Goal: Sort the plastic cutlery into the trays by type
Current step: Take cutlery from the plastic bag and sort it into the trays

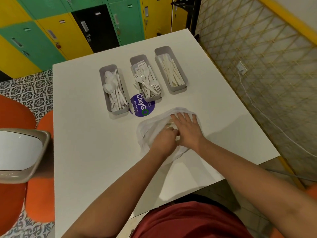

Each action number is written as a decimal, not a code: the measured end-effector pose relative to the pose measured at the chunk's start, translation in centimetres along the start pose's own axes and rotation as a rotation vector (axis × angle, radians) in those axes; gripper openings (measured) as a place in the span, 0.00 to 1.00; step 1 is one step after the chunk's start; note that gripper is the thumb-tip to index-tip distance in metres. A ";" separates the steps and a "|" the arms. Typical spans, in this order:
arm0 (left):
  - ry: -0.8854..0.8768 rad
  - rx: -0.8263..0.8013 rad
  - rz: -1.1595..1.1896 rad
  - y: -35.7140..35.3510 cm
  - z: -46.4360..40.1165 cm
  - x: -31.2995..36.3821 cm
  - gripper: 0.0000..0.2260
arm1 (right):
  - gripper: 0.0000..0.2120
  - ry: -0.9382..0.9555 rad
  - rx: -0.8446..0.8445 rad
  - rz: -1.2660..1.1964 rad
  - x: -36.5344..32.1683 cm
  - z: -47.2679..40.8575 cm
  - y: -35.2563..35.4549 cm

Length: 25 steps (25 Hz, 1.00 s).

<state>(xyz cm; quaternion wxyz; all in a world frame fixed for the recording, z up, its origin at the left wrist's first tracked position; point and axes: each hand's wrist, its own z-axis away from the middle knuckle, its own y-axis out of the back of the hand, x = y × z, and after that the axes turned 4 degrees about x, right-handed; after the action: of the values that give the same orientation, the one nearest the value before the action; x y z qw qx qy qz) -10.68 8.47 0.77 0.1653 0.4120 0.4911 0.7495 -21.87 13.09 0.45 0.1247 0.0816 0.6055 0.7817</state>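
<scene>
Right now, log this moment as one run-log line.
left hand: gripping plastic bag | right hand: flat on bag | trays: spoons, forks, knives filled

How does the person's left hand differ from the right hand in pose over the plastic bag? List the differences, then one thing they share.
1. The left hand has curled fingers pinching something at the plastic bag; the right hand lies flat.
2. The right hand's spread fingers reach further toward the trays than the left hand.
Shared: both are on the bag, touching each other.

3 trays (178,89), 1 plastic bag (152,127), 2 hands (187,129).
</scene>
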 end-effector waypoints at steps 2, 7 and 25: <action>0.025 -0.029 0.052 -0.2 -1.1 -0.1 0.19 | 0.50 -0.015 0.008 -0.015 0.2 -0.2 0.1; 0.085 -0.073 -0.151 -0.7 -2.6 -2.4 0.25 | 0.49 -0.048 -0.098 0.058 1.8 -0.4 -0.5; 0.144 -0.242 0.211 1.3 -0.8 -4.2 0.15 | 0.45 -0.069 -0.223 -0.249 4.3 -0.7 -3.6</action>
<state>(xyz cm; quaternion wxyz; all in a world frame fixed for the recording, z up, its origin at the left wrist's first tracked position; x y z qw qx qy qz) -8.55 4.66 -0.15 0.0984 0.3836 0.3619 0.8439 -25.85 14.57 -3.31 0.2494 0.0182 0.5157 0.8195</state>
